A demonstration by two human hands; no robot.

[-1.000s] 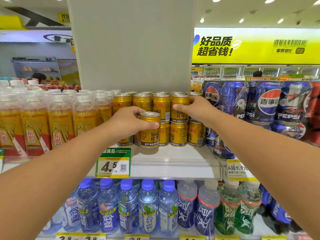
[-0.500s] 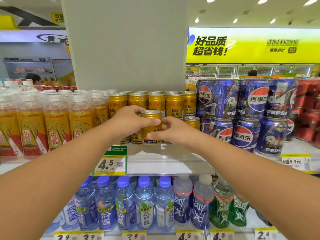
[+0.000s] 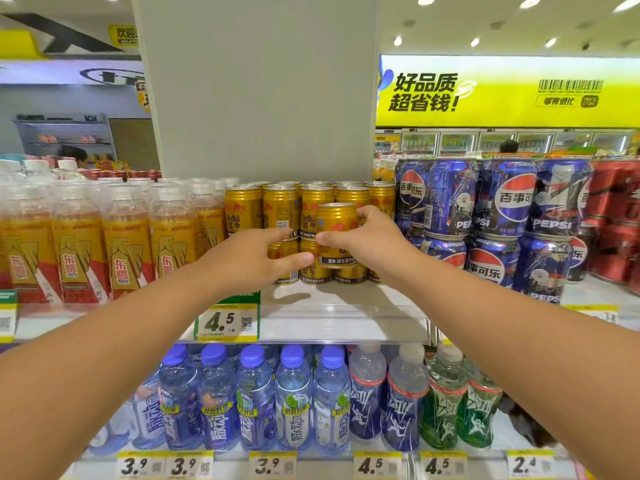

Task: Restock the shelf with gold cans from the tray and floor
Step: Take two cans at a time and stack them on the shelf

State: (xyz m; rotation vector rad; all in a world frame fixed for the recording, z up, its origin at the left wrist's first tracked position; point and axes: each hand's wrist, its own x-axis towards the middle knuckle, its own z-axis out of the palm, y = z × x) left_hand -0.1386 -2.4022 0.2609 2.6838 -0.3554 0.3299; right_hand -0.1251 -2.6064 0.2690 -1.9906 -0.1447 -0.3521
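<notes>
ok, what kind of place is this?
Almost certainly a shop's drinks aisle: shelves of bottled drinks and Pepsi cans, price tags on the shelf edge, and a yellow promo sign overhead.

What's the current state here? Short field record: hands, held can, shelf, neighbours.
right hand: grips a gold can
held can: upright, raised in front of the stacked rows
left hand: open, fingers extended beside the held can, holding nothing
gold can stack: two layers on the top shelf
left neighbour: orange-label bottles
right neighbour: Pepsi cans
price tag: 4.5
</notes>
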